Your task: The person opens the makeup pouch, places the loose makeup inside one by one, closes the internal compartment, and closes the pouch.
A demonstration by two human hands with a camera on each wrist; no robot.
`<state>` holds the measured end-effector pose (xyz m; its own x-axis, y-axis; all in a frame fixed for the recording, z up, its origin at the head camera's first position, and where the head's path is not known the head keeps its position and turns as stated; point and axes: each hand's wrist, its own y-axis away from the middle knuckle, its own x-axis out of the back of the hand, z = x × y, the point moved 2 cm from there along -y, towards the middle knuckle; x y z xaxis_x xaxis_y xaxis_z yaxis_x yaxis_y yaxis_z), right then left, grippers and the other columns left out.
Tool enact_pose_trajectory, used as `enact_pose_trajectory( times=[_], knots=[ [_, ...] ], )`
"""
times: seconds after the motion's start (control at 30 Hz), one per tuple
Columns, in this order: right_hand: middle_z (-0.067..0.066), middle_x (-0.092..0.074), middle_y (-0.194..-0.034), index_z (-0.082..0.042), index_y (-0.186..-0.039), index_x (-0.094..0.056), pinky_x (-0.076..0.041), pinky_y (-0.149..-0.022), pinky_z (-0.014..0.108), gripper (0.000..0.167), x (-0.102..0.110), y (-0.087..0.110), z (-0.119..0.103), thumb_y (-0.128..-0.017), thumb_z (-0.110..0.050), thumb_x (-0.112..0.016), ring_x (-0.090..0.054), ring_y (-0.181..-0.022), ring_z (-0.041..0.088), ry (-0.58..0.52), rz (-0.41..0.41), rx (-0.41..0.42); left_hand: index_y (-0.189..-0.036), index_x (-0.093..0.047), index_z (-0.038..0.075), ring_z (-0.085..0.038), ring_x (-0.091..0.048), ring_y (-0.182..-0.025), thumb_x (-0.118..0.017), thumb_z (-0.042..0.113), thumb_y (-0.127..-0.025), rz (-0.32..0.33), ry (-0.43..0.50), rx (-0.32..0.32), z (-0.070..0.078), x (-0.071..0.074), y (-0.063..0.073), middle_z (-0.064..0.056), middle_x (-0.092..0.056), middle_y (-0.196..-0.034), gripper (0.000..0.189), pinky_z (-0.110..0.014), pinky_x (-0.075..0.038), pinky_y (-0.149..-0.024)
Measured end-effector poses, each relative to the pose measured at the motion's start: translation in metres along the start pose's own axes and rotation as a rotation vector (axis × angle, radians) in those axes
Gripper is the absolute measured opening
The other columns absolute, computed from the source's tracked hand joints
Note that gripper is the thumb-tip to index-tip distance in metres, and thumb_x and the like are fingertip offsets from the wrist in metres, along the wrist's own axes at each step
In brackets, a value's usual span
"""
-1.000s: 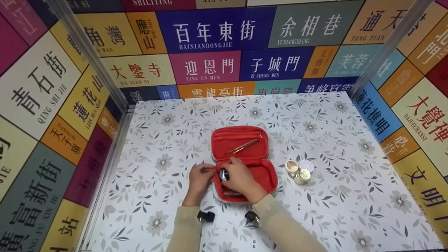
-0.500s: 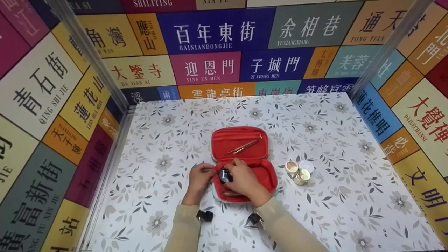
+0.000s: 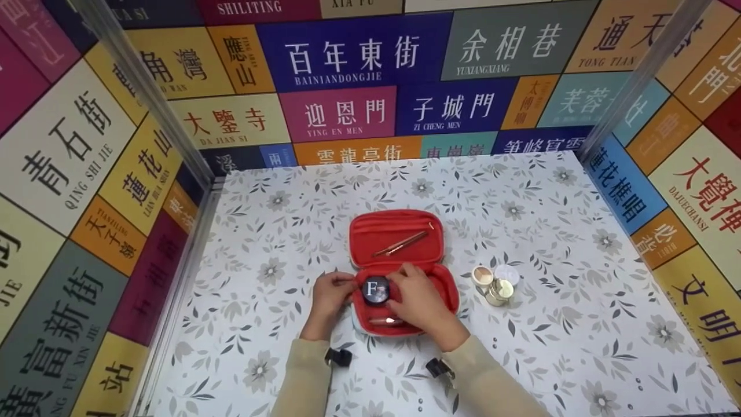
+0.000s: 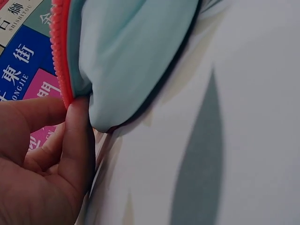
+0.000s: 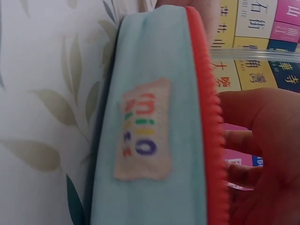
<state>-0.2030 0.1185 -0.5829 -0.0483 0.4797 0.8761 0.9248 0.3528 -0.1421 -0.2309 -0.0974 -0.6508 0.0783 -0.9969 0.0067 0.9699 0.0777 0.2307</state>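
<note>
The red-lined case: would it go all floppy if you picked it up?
Probably a bit bendy: the case looks like cloth and creases near the left hand. Its walls stand up, so it likely wouldn't collapse. The open lid might flop, since it seems joined along one side.

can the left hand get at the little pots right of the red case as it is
Probably not as it stands: the left hand pinches the case's left edge, and the open red case and right hand lie between it and the little pots.
</note>
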Motion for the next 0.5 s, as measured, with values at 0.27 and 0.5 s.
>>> enact_pose_trajectory(
  times=[0.27, 0.5],
  knots=[
    [0.013, -0.062, -0.114, -0.005, -0.124, -0.075, -0.055, -0.098, 0.05, 0.047, 0.026, 0.021, 0.018, -0.08, -0.015, -0.09, -0.062, -0.108, 0.034, -0.004, 0.143, -0.038, -0.104, -0.075, -0.01, -0.008, -0.064, -0.058, -0.076, -0.002, -0.086, 0.001, -0.053, -0.001, 0.002, 0.0, -0.001, -0.008, -0.075, -0.08, 0.02, -0.022, -0.054, -0.054],
    [0.016, -0.063, -0.114, -0.003, -0.123, -0.075, -0.055, -0.096, 0.051, 0.046, 0.046, 0.038, 0.04, -0.08, -0.014, -0.089, -0.063, -0.106, 0.036, 0.023, 0.235, -0.06, -0.101, -0.076, -0.006, -0.009, -0.067, -0.06, -0.076, 0.001, -0.087, 0.002, -0.124, -0.036, 0.006, 0.0, 0.001, -0.007, -0.075, -0.08, 0.015, -0.023, -0.057, -0.056]
  ],
)
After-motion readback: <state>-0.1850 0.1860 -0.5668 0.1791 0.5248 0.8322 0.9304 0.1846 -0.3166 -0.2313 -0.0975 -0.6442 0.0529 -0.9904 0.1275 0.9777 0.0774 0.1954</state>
